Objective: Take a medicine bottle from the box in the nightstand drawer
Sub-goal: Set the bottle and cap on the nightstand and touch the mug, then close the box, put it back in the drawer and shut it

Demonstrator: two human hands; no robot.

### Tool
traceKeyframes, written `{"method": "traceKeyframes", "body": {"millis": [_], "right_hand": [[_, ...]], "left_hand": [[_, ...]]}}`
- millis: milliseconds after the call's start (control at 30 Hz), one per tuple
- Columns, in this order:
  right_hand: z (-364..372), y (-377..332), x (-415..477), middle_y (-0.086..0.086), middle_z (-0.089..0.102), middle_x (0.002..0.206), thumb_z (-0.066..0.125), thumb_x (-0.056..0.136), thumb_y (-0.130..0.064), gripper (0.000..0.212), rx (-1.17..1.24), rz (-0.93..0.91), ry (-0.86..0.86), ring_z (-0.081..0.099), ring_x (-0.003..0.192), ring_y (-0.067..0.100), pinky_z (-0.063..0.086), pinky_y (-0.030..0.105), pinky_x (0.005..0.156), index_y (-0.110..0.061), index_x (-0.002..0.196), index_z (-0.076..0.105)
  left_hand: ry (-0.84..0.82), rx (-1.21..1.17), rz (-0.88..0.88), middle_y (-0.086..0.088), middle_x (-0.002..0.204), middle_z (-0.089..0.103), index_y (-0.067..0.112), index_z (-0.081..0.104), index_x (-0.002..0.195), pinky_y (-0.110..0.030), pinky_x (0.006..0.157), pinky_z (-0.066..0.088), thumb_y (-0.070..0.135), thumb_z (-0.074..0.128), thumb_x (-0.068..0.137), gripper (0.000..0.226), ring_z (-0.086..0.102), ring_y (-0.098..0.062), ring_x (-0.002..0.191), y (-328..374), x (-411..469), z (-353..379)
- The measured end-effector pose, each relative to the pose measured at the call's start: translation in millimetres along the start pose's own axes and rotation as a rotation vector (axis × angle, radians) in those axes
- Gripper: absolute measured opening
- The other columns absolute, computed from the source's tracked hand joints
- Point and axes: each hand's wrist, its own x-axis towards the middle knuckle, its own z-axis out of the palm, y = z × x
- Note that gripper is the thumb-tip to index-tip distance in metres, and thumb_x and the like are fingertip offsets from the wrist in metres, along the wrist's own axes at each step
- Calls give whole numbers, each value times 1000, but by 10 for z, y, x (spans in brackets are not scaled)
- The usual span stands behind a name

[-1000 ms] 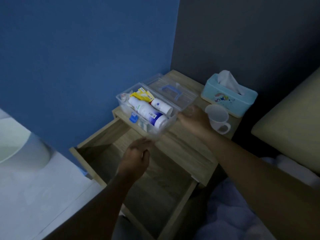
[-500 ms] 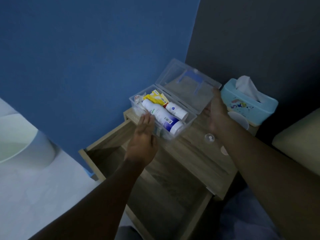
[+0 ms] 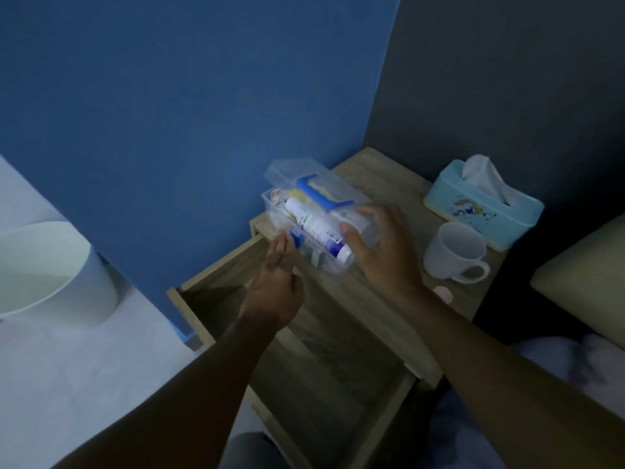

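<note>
A: What is seen nearest the camera?

B: The open nightstand drawer (image 3: pixel 324 360) is seen pulled out, with nothing visible in it. Above its far edge the left hand (image 3: pixel 275 282) is held flat and spread, fingertips at the blue clasp (image 3: pixel 296 237) on the near-left side of the clear box (image 3: pixel 338 265). Nothing is gripped by it.

A: And the right hand?

B: The right hand (image 3: pixel 382 242) is laid over the near-right end of the box, fingers spread and curved, the thumb close to the white cap of the medicine bottle (image 3: pixel 316 228). Whether the bottle is actually touched cannot be told through the clear plastic.

A: Where is the bottle kept?

B: It is lying on its side inside the box, which has been set at the left edge of the table (image 3: pixel 389 299), just over the drawer. The lid (image 3: pixel 301 170), with its blue handle (image 3: pixel 319 192), is tilted over the far part of the box.

A: What could go wrong?

B: The box could be nudged off the left edge into the drawer if it is pressed sideways. The lid might drop onto the fingers once it is released. The white mug (image 3: pixel 455 253) and the tissue box (image 3: pixel 483 206), toward the right edge, could be knocked by the right arm if it is swung back.
</note>
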Motion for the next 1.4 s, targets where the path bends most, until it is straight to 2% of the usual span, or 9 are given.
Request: {"method": "traceKeyframes", "body": {"millis": [100, 267, 400, 533, 700, 833, 1167, 1300, 1400], "right_hand": [[58, 8, -104, 0, 58, 127, 65, 91, -39, 33, -189, -160, -79, 53, 119, 13, 48, 31, 97, -18, 116, 65], [95, -51, -43, 7, 60, 136, 64, 91, -26, 37, -330, -300, -137, 51, 131, 21, 44, 37, 108, -9, 124, 67], [144, -68, -44, 7, 56, 144, 60, 95, -19, 39, -315, -292, -238, 46, 138, 20, 42, 43, 112, -9, 132, 61], [169, -60, -60, 6, 59, 140, 63, 93, -17, 38, -272, -243, -207, 49, 137, 18, 39, 42, 115, -8, 130, 63], [182, -83, -69, 9, 58, 141, 64, 92, -16, 38, -279, -231, -214, 47, 139, 21, 35, 42, 118, -6, 129, 63], [219, -52, -104, 12, 58, 140, 63, 92, -11, 36, -299, -273, -177, 47, 138, 25, 34, 46, 118, -3, 128, 63], [280, 37, -167, 13, 53, 145, 59, 97, -10, 36, -294, -354, -126, 43, 141, 24, 31, 50, 119, -4, 132, 60], [267, 13, -164, 13, 53, 145, 58, 98, -9, 35, -276, -336, -135, 42, 142, 24, 29, 51, 119, -3, 132, 60], [262, 7, -167, 11, 52, 146, 57, 98, -10, 36, -260, -318, -150, 40, 143, 22, 27, 50, 120, -4, 133, 59]], "left_hand": [[-21, -26, -47, 2, 166, 1, 20, 7, 157, -41, 123, 18, 13, 46, 95, 74, -3, -12, 151, -29, -19, -33], [-10, -65, -112, -1, 165, 13, 23, 11, 156, -44, 121, 24, 16, 49, 94, 72, 10, -17, 151, -28, 31, -49], [-39, -109, -191, -7, 154, 39, 29, 14, 153, -49, 104, 47, 18, 53, 93, 73, 49, -25, 132, -21, 93, -29], [-27, -98, -239, -8, 128, 61, 21, 32, 145, -27, 78, 49, 26, 49, 98, 50, 61, -14, 103, -33, 177, 15], [63, -443, -393, 1, 130, 58, 23, 46, 137, -15, 66, 39, 29, 55, 97, 42, 52, -5, 102, 56, 320, 50], [231, -560, -464, -3, 118, 66, 20, 55, 120, -31, 81, 53, 22, 60, 94, 26, 62, -14, 104, 73, 360, 35], [456, -606, -364, -3, 116, 71, 12, 64, 122, -3, 71, 50, 22, 72, 86, 38, 65, -5, 101, 176, 384, 16], [457, -727, -376, -7, 111, 74, 10, 70, 117, -30, 91, 57, 15, 68, 90, 28, 70, -15, 100, 219, 497, -4], [443, -651, -363, -4, 126, 68, 14, 63, 129, -9, 88, 49, 14, 62, 94, 35, 63, -7, 111, 227, 443, 68]]}}
